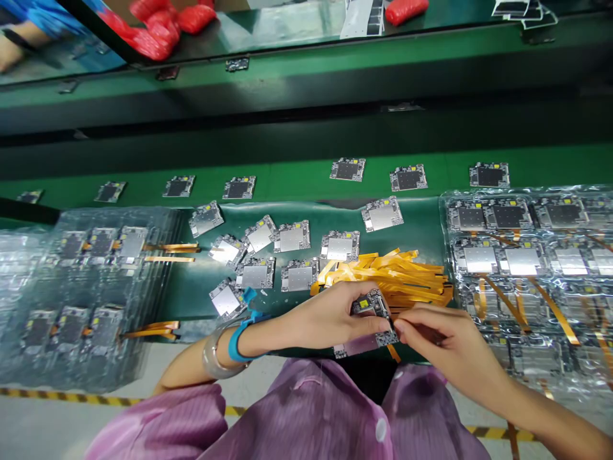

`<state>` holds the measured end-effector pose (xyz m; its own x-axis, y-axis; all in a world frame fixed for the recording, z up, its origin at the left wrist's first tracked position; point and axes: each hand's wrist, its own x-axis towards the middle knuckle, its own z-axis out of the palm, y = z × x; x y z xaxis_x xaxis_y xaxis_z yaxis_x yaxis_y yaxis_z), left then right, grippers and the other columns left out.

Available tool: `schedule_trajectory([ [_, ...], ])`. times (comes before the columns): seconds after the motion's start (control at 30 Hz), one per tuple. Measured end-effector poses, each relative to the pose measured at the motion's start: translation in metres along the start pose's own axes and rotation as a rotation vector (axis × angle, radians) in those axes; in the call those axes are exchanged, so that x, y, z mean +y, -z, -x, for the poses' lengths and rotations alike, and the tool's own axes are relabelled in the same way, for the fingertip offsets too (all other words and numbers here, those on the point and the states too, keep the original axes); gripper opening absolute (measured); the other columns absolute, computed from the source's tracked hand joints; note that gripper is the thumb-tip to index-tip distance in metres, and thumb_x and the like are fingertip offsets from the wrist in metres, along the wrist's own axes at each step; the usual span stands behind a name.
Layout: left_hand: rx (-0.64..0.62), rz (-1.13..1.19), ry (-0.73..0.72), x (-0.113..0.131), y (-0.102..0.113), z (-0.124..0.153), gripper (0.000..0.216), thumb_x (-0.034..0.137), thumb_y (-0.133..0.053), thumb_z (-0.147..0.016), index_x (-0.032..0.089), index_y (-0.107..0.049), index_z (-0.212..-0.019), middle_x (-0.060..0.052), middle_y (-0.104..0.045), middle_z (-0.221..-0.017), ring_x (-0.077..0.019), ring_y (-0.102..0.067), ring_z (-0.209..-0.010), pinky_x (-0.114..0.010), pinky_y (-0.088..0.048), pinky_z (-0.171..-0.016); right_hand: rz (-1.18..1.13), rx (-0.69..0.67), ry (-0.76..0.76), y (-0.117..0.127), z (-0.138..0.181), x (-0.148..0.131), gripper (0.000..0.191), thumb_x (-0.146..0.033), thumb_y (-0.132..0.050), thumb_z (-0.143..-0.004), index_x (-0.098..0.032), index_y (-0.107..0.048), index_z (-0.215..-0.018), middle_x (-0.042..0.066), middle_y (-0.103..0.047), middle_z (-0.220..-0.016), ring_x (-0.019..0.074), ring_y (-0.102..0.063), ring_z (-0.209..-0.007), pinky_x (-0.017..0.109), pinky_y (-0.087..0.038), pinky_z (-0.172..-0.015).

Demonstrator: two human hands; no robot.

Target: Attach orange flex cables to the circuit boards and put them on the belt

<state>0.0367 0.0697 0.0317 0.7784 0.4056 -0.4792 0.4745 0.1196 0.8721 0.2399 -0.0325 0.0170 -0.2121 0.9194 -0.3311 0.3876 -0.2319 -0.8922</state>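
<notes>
My left hand (347, 313) holds a circuit board (361, 344) tilted above the near edge of the bench, its thumb lying across the board's face. At the board's right edge, my right hand (433, 329) is closed in a pinch on an orange flex cable (393, 352), mostly hidden by the fingers and board. Just beyond both hands lies a heap of orange flex cables (407, 278). Several loose boards with silver shields, among them one board (297, 275), are spread over the green mat to the left of the heap.
Stacked clear trays (158, 281) on the left carry boards with cables attached. More clear trays (453, 255) with boards and cables stand at right. Dark-faced boards (239, 187) line the green belt (287, 172). Red bundles (158, 29) and another person's arm (22, 41) are across the bench.
</notes>
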Motion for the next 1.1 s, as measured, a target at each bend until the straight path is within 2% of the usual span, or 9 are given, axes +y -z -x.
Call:
schedule_trajectory([
  [0.13, -0.012, -0.004, 0.003, 0.0, -0.003, -0.002, 0.028, 0.044, -0.067, -0.088, 0.016, -0.066, -0.091, -0.001, -0.066, -0.087, -0.0165, -0.058, -0.081, -0.027, -0.047, -0.072, 0.047, -0.054, 0.021, 0.003, 0.0, -0.006, 0.03, -0.027, -0.051, -0.096, -0.02, -0.065, -0.071, -0.001, -0.058, -0.066, 0.0137, -0.053, -0.062, 0.026, -0.04, -0.058],
  [0.27, -0.027, 0.031, 0.045, -0.001, -0.005, -0.004, 0.018, 0.033, -0.067, -0.086, 0.016, -0.066, -0.09, 0.0, -0.068, -0.086, -0.0159, -0.06, -0.08, -0.026, -0.047, -0.071, 0.03, -0.116, -0.026, 0.006, 0.001, -0.011, 0.03, -0.03, -0.052, -0.096, -0.021, -0.065, -0.071, -0.001, -0.06, -0.067, 0.0133, -0.054, -0.061, 0.025, -0.039, -0.055],
  [0.33, -0.041, 0.044, 0.043, -0.001, -0.004, -0.004, 0.014, 0.028, -0.065, -0.085, 0.016, -0.066, -0.091, 0.0, -0.068, -0.088, -0.0153, -0.059, -0.08, -0.026, -0.047, -0.073, 0.027, -0.097, -0.028, 0.007, 0.001, -0.011, 0.03, -0.03, -0.052, -0.096, -0.021, -0.064, -0.07, -0.001, -0.059, -0.066, 0.013, -0.053, -0.061, 0.025, -0.038, -0.055],
  [0.5, -0.073, 0.056, 0.069, 0.0, -0.002, -0.004, 0.016, 0.021, -0.061, -0.082, 0.015, -0.067, -0.096, 0.0, -0.066, -0.088, -0.0141, -0.057, -0.079, -0.025, -0.046, -0.071, 0.018, -0.114, -0.041, 0.008, -0.001, -0.01, 0.028, -0.028, -0.053, -0.094, -0.021, -0.063, -0.069, -0.002, -0.058, -0.065, 0.0127, -0.051, -0.06, 0.025, -0.037, -0.053],
  [0.7, -0.046, 0.079, 0.068, 0.001, -0.004, -0.005, 0.015, 0.021, -0.063, -0.08, 0.017, -0.067, -0.094, 0.0, -0.068, -0.089, -0.0143, -0.058, -0.08, -0.025, -0.046, -0.071, -0.009, -0.123, -0.071, 0.008, -0.001, -0.011, 0.031, -0.031, -0.052, -0.096, -0.021, -0.064, -0.069, -0.001, -0.059, -0.066, 0.0137, -0.052, -0.061, 0.025, -0.039, -0.054],
  [0.83, -0.058, 0.075, 0.073, 0.004, -0.002, -0.005, 0.018, 0.03, -0.069, -0.08, 0.016, -0.07, -0.089, -0.001, -0.069, -0.084, -0.014, -0.057, -0.074, -0.024, -0.045, -0.066, 0.014, -0.126, -0.052, 0.008, 0.0, -0.013, 0.031, -0.031, -0.053, -0.096, -0.021, -0.065, -0.069, -0.001, -0.062, -0.067, 0.0138, -0.055, -0.062, 0.025, -0.04, -0.055],
  [0.93, -0.078, 0.023, 0.08, 0.004, -0.001, -0.007, 0.021, 0.036, -0.071, -0.08, 0.016, -0.073, -0.088, 0.002, -0.066, -0.076, -0.0119, -0.053, -0.066, -0.023, -0.041, -0.061, 0.044, -0.138, -0.056, 0.01, -0.001, -0.015, 0.034, -0.031, -0.051, -0.098, -0.02, -0.064, -0.069, -0.001, -0.064, -0.068, 0.0136, -0.058, -0.063, 0.025, -0.042, -0.057],
  [1.03, -0.054, -0.013, 0.048, 0.002, -0.003, -0.013, 0.016, 0.03, -0.071, -0.078, 0.017, -0.074, -0.087, 0.003, -0.066, -0.074, -0.0117, -0.053, -0.067, -0.023, -0.04, -0.062, 0.099, -0.134, -0.025, 0.011, 0.002, -0.013, 0.035, -0.032, -0.047, -0.101, -0.021, -0.066, -0.073, 0.0, -0.066, -0.072, 0.0148, -0.061, -0.066, 0.026, -0.047, -0.062],
  [1.1, 0.002, 0.006, 0.0, 0.001, -0.005, -0.017, 0.011, 0.025, -0.068, -0.078, 0.016, -0.072, -0.083, 0.002, -0.068, -0.077, -0.0129, -0.057, -0.072, -0.024, -0.043, -0.068, 0.163, -0.028, 0.034, 0.01, 0.007, -0.01, 0.032, -0.034, -0.045, -0.103, -0.023, -0.07, -0.085, 0.001, -0.069, -0.081, 0.0183, -0.066, -0.079, 0.031, -0.052, -0.075],
])
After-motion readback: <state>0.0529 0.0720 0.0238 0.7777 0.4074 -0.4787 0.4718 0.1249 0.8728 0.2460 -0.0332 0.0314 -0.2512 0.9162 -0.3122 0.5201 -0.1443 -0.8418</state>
